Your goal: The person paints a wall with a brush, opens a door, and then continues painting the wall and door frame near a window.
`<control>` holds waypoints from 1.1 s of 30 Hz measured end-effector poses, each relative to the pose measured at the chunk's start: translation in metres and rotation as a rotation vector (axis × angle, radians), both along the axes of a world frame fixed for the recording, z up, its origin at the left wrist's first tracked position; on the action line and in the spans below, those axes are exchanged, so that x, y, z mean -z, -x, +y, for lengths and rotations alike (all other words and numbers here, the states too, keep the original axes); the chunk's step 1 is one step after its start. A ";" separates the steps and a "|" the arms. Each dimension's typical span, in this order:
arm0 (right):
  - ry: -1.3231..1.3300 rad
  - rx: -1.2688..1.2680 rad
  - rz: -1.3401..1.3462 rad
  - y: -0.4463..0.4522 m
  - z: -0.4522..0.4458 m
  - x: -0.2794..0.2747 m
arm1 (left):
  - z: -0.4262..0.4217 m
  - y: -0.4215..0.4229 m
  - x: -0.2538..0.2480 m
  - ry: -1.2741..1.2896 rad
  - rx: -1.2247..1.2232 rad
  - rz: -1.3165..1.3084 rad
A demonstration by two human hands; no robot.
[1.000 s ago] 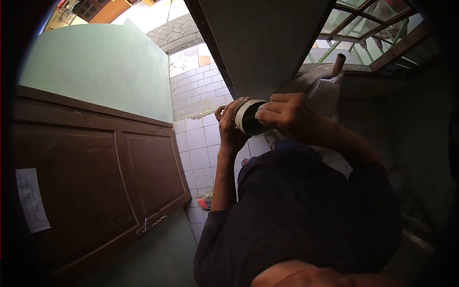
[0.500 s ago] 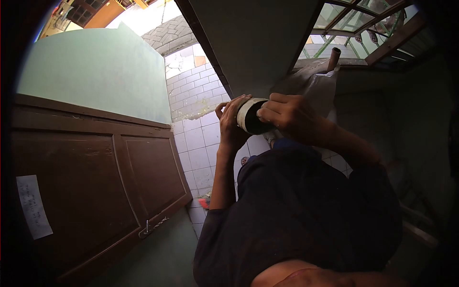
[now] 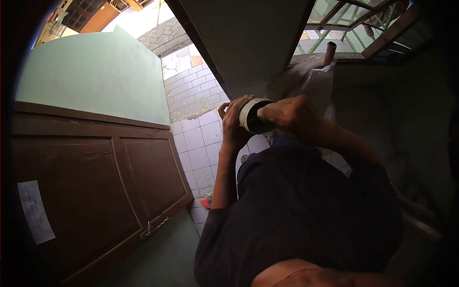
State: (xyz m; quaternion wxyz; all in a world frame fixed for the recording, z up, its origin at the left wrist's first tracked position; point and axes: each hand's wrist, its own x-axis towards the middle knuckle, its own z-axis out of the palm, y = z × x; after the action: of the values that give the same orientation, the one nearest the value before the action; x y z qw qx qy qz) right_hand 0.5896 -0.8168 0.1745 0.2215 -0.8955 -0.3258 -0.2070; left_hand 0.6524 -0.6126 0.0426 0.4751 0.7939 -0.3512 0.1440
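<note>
A round, hollow object with a pale rim and dark inside (image 3: 247,116) is held up in front of my dark shirt (image 3: 306,205). My left hand (image 3: 234,122) is wrapped round its left side, with the fingers along the outer wall. At its right edge is my right hand (image 3: 291,115), closed, with thumb and fingertips at the opening. Whether the right hand pinches the rim or something small inside cannot be made out.
A brown door (image 3: 81,177) with a paper note (image 3: 36,211) is at the left, beside a pale green wall (image 3: 91,76). White floor tiles (image 3: 195,139) lie below. Plastic sheeting (image 3: 313,86) and a brown tube (image 3: 330,53) stand near the window (image 3: 344,21).
My right hand has turned, its fingers now more curled at the opening. The view has shifted slightly; the round object stays in my left hand.
</note>
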 end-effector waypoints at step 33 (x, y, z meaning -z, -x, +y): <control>-0.305 0.118 -0.036 0.029 -0.035 -0.003 | -0.039 0.005 -0.029 -0.077 0.170 0.377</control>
State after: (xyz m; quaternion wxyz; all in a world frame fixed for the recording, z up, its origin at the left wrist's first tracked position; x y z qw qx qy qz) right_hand 0.5607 -0.8522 0.1772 0.3364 -0.8652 -0.2414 -0.2828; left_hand 0.6472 -0.6520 0.0718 0.5122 0.7919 -0.3269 -0.0612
